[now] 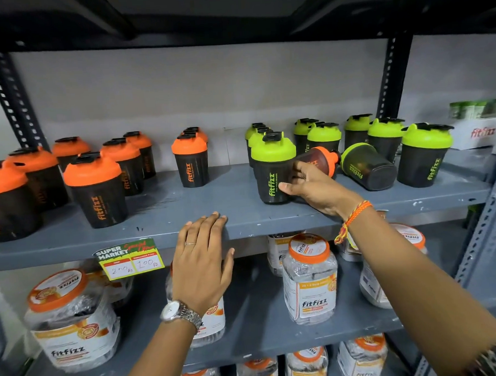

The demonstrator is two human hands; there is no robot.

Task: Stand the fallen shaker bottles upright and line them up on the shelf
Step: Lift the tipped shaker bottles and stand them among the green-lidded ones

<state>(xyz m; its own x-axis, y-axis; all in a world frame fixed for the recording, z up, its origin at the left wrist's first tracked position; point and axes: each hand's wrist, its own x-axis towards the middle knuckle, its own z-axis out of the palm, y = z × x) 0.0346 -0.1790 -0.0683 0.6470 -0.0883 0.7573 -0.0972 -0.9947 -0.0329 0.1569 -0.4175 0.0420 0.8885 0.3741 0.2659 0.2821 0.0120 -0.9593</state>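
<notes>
An orange-lidded shaker point(321, 158) lies on its side on the grey shelf point(201, 201), lid pointing right. My right hand point(313, 188) grips its base end, with fingers also touching an upright green-lidded shaker point(273, 166). A green-lidded shaker point(366, 165) lies fallen just to the right, base toward me. Upright orange-lidded shakers point(96, 187) stand on the left part of the shelf, and upright green-lidded ones point(424, 152) on the right. My left hand point(202, 262) rests flat on the shelf's front edge, holding nothing.
A price tag point(130, 258) hangs from the shelf edge. Clear jars with orange lids point(310, 276) fill the shelf below. A white box point(479, 134) stands at the far right. Slotted metal uprights point(487, 227) frame the rack.
</notes>
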